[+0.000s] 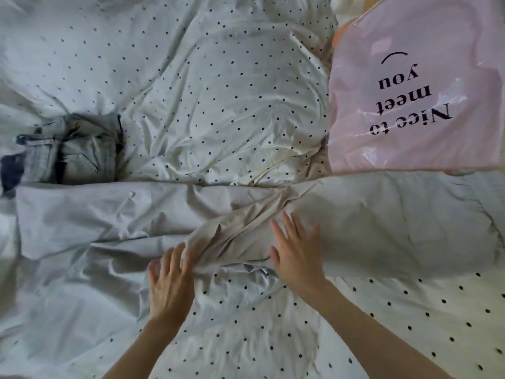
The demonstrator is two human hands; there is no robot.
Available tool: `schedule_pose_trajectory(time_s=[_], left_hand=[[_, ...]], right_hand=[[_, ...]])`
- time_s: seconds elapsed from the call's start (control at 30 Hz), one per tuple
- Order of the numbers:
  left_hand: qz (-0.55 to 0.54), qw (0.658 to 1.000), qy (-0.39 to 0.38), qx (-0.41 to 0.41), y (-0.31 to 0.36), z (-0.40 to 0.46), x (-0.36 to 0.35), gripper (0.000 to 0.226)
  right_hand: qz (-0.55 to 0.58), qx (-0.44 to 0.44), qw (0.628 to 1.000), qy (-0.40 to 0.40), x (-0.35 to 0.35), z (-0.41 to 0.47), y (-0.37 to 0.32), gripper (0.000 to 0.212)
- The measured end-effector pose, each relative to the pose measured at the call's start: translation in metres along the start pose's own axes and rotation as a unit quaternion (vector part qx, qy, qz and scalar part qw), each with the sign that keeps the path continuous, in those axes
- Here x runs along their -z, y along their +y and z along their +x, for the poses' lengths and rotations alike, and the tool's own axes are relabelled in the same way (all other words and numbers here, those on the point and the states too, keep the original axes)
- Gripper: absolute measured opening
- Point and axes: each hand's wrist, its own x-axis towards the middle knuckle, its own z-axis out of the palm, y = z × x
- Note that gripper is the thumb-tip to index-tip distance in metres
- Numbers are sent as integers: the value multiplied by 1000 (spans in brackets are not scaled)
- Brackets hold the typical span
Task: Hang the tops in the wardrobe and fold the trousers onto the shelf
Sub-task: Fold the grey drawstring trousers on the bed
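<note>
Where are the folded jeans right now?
The jeans lie at the head view's left edge on the dotted sheet, just beyond the beige trousers.

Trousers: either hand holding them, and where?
Neither grips. Right hand lies flat on the trousers mid-length; left hand touches the bunched fabric at their near edge.
</note>
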Motion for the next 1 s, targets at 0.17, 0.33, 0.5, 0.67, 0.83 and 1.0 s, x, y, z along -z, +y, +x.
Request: schedule_pose_trajectory(time_s=[0.17, 0.33, 0.5, 0.67, 0.83, 1.0], left_hand=[[55, 994, -73, -51, -86, -29, 4, 98], [90, 980, -163, -65, -148, -26, 10, 79], [-30, 980, -195, -9, -206, -13, 24, 31], [-106, 968, -226, 25, -264, 72, 54, 29], [-195, 973, -126, 4, -263, 101, 69, 17], [-231, 958, -163, -40, -272, 14, 22, 19]], right_hand=[[-42, 82, 995, -23, -18, -21, -119, 68], [-74, 63, 995, -23, -32, -6, -192, 76], [-116, 48, 990, -59, -36, 10, -235, 58], [-71, 28, 997, -34, -10, 66, -253, 17], [-14, -88, 995, 43, 1, 111, -257, 29], [78, -152, 980, 107, -22, 70, -302, 18]])
